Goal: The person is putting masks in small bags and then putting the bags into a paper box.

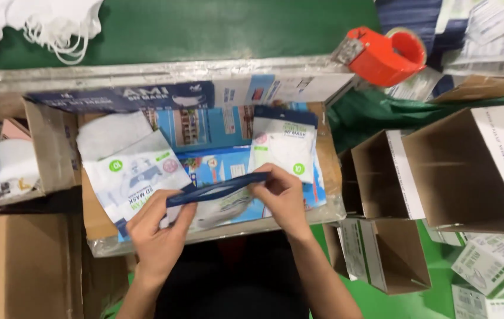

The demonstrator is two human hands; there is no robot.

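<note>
My left hand (pixel 159 231) and my right hand (pixel 282 197) both grip a clear plastic mask pouch with a dark blue top strip (pixel 219 189), held edge-on just above a flattened cardboard work surface (pixel 95 221). The left hand pinches the strip's left end, the right hand its right end. A filled white mask pouch (pixel 137 174) lies just left of my hands. A second filled pouch (pixel 281 145) lies beyond my right hand. A loose white mask (pixel 110 133) rests at the back left.
An orange tape dispenser (pixel 385 56) sits at the back right. Open cardboard boxes (pixel 470 171) stand to the right, with printed cartons (pixel 491 263) on the green floor. A box of masks (pixel 10 159) is on the left. White masks (pixel 45 20) are piled at the top left.
</note>
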